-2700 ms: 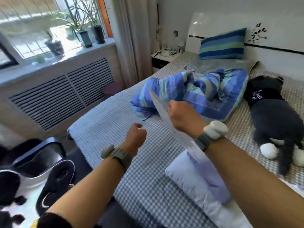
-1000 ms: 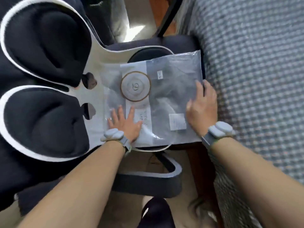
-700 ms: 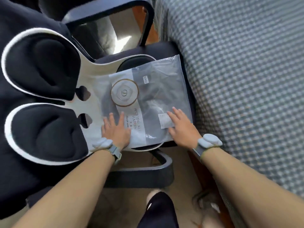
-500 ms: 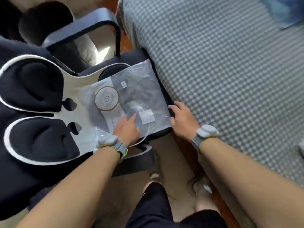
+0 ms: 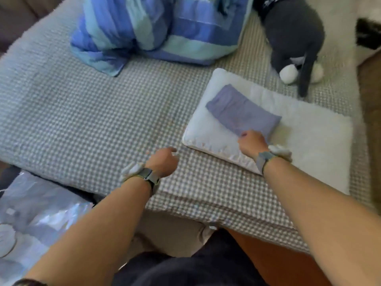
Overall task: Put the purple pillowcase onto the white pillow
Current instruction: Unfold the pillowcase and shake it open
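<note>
The purple pillowcase (image 5: pixel 243 111) lies folded in a flat rectangle on the left half of the white pillow (image 5: pixel 305 129), which rests on the checked bed at the right. My right hand (image 5: pixel 252 144) is at the pillowcase's near corner, with fingers curled onto its edge. My left hand (image 5: pixel 162 161) hovers over the bed cover just left of the pillow's near corner. Its fingers are loosely bent and hold nothing.
A blue striped quilt (image 5: pixel 156 29) is bunched at the far side of the checked bed cover (image 5: pixel 86 112). A dark grey plush toy (image 5: pixel 294 36) lies beyond the pillow. A clear plastic bag (image 5: pixel 35 213) rests at the lower left, off the bed.
My view swung from the chair back to the bed. Both hands left the plastic bag on the chair; the right hand now rests on the pillowcase and the left is over the bed.
</note>
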A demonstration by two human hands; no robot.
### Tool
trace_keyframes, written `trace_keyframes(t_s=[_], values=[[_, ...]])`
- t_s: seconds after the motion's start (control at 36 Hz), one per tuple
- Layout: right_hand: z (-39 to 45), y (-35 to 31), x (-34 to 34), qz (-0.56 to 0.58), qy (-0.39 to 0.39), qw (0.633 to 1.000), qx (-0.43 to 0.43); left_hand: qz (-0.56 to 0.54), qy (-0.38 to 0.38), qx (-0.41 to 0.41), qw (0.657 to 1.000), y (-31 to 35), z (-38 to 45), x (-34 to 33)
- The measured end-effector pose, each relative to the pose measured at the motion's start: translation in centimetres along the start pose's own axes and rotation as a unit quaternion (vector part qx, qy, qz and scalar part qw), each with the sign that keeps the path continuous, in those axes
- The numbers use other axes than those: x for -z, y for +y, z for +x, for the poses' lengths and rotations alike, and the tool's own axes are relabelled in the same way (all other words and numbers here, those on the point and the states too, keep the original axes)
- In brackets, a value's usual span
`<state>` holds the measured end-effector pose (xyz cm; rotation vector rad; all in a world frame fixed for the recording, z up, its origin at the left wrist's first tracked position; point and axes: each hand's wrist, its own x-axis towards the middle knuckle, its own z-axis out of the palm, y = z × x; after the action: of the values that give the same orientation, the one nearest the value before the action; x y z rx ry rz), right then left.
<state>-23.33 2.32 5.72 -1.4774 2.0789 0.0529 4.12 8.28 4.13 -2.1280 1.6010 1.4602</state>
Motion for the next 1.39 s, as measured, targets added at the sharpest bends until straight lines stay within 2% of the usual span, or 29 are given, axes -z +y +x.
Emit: trace_keyframes(t_s=[0.06, 0.17, 0.25, 0.39, 0.5, 0.53, 0.56, 0.61, 0.69, 0.81, 0.86, 0.92, 1.0, 1.06, 1.11, 1.17, 1.22, 1.31, 1.39], values=[[0.7, 4.1, 0.5, -0.003, -0.03, 0.999, -0.012, 0.012, -0.014, -0.01, 1.0, 3.0, 0.9, -1.9], [4.6, 15.0, 1.9, 0.022, -0.115, 0.986, -0.114, 0.037, -0.047, -0.013, 0.998, 12.2, 4.3, -7.0], [5.7, 17.5, 1.5, 0.106, -0.155, 0.968, -0.168, 0.075, -0.041, -0.014, 0.996, 14.4, 5.3, -9.0], [9.2, 17.2, 1.3, 0.288, -0.116, 0.929, -0.2, 0.213, -0.053, 0.002, 0.976, 16.4, 4.3, -9.7], [12.6, 13.4, -0.6, 0.482, -0.103, 0.847, -0.198, 0.212, -0.048, 0.04, 0.975, 16.0, 3.9, -6.1], [12.7, 12.9, -0.1, 0.491, -0.092, 0.843, -0.197, 0.2, -0.043, 0.037, 0.978, 16.4, 4.1, -5.6], [12.5, 11.8, 0.0, 0.482, -0.084, 0.85, -0.193, 0.183, -0.037, 0.045, 0.981, 16.3, 3.8, -4.7], [11.6, 10.0, 1.3, 0.409, -0.066, 0.891, -0.183, 0.15, -0.027, 0.053, 0.987, 16.5, 3.4, -3.0], [10.3, 7.6, 3.8, 0.308, -0.031, 0.943, -0.123, 0.116, -0.015, 0.053, 0.992, 16.5, 3.3, -1.6], [8.4, 3.4, 10.0, 0.246, 0.047, 0.968, -0.018, 0.071, -0.008, -0.009, 0.997, 19.0, 2.1, 1.5], [7.1, 1.1, 12.5, 0.211, 0.07, 0.973, 0.054, -0.066, -0.026, -0.034, 0.997, 20.6, 1.5, 2.8], [5.7, -1.2, 15.0, 0.148, 0.121, 0.975, 0.117, -0.236, -0.063, -0.06, 0.968, 22.9, 0.7, 4.6], [2.3, -4.9, 17.6, 0.13, 0.218, 0.941, 0.223, -0.375, -0.126, -0.115, 0.911, 26.3, -0.9, 7.9], [0.8, -6.6, 18.7, 0.151, 0.22, 0.92, 0.287, -0.427, -0.141, -0.145, 0.881, 28.6, -1.4, 9.1], [-0.7, -8.0, 20.1, 0.17, 0.202, 0.914, 0.309, -0.467, -0.111, -0.18, 0.859, 30.8, -2.0, 10.7], [-1.5, -9.0, 21.4, 0.199, 0.19, 0.911, 0.305, -0.484, -0.059, -0.204, 0.849, 32.0, -2.4, 12.2], [-2.2, -9.3, 23.0, 0.216, 0.193, 0.91, 0.298, -0.455, -0.033, -0.218, 0.863, 33.0, -3.1, 13.7], [-2.7, -8.6, 25.2, 0.219, 0.228, 0.905, 0.284, -0.339, -0.056, -0.25, 0.905, 33.8, -4.8, 15.3], [-3.1, -7.2, 27.2, 0.165, 0.237, 0.913, 0.288, -0.259, -0.064, -0.307, 0.914, 33.9, -5.4, 17.1]])
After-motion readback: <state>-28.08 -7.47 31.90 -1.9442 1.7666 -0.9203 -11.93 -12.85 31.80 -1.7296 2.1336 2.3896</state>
